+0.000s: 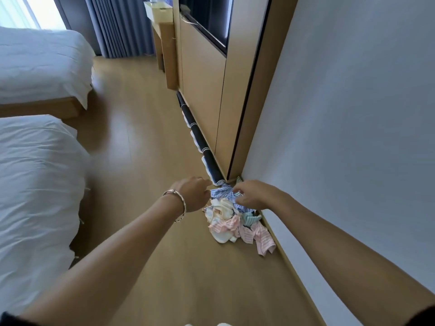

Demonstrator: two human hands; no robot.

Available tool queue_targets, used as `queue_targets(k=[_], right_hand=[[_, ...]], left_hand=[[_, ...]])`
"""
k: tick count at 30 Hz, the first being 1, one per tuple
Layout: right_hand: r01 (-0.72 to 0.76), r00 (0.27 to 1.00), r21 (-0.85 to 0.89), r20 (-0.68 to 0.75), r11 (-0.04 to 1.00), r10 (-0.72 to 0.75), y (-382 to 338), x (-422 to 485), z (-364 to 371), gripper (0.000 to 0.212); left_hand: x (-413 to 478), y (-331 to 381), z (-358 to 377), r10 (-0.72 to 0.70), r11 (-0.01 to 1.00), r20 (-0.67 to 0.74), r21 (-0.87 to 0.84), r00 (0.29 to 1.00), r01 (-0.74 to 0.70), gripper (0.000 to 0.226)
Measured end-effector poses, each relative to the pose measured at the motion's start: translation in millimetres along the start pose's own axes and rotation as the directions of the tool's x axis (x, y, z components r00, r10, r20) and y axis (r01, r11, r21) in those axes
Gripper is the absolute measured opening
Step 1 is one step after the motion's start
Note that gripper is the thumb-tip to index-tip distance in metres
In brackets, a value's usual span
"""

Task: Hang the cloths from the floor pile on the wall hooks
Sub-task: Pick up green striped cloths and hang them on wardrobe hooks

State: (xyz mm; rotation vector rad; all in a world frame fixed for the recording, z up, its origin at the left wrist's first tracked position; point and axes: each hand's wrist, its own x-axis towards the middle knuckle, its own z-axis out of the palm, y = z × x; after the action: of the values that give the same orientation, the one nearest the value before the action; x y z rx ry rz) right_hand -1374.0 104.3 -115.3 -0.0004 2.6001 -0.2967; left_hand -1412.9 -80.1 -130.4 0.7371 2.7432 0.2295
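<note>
A pile of small cloths (237, 225) lies on the wooden floor against the white wall, pink-striped, cream and pale green pieces mixed together. On top at its far end is a blue-striped cloth (222, 192). My right hand (253, 194) pinches this blue-striped cloth with curled fingers. Just to the cloth's left, my left hand (191, 192), with a silver bracelet on the wrist, has its fingers at the cloth's edge; whether they hold it is hidden. No wall hooks are in view.
A row of dark rolled items (200, 140) lies along the base of a wooden cabinet (202, 90). Two white beds (35, 175) stand at the left. The white wall (353, 114) fills the right. Blue curtains (117, 24) hang at the back.
</note>
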Motion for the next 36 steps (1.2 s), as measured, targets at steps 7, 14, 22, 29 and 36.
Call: queue_targets(k=[7,14,22,29,36], right_hand=[[-0.209,0.977,0.038,0.05,0.977,0.207,67,32,-13,0.046],[-0.244,0.967,0.087,0.103,0.966,0.235,141,85,-28,0.041],[-0.222,0.969,0.186,0.148,0.957,0.196,253,184,-48,0.043],[-0.279,0.919,0.185,0.336,0.942,0.206,341,249,8,0.04],[-0.355,0.838,0.211,0.504,0.911,0.21,382,322,115,0.035]], left_hand=[[64,13,-7,0.098,0.995,0.051,0.018,0.994,-0.099,0.033],[152,46,-1,0.134,0.99,0.114,0.018,0.984,-0.137,0.037],[290,91,34,0.045,0.999,0.214,0.009,0.976,-0.048,0.038],[368,118,112,0.024,0.998,0.363,-0.065,0.931,0.0,0.04],[416,94,229,0.017,0.996,0.547,-0.078,0.837,0.031,0.039]])
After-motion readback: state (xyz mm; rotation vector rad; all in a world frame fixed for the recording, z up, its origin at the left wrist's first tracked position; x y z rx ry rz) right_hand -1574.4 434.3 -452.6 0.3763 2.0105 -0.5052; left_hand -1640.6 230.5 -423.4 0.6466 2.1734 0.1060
